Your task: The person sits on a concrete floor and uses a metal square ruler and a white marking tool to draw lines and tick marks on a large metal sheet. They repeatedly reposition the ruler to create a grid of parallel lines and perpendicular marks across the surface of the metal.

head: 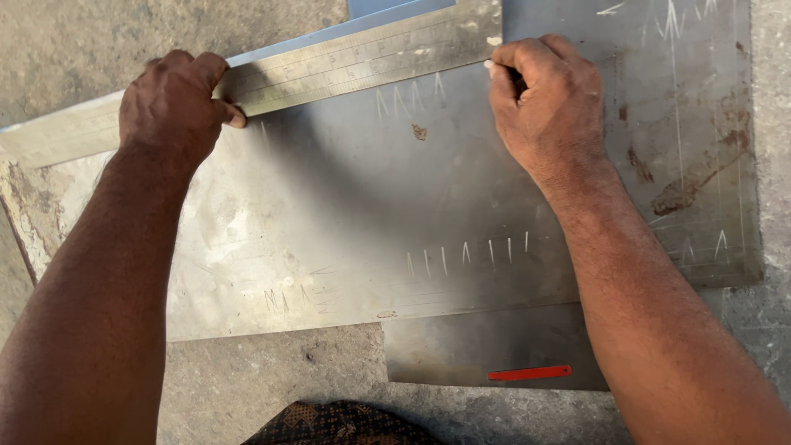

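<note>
A grey metal sheet (362, 214) lies flat on the concrete floor, with scratched tick marks on it. A long steel ruler (346, 66) lies slanted across its far edge. My left hand (173, 103) presses down on the ruler's left part, thumb on its near edge. My right hand (548, 103) is closed around a small marking tool, its tip touching the sheet at the ruler's near edge by the ruler's right end. Most of the tool is hidden in the fist.
A second, rust-stained metal sheet (692, 148) lies at the right under the first. A smaller sheet piece (461, 346) with a red strip (529, 373) sits near me. Rough concrete floor (124, 41) surrounds them. Patterned cloth (338, 424) shows at the bottom.
</note>
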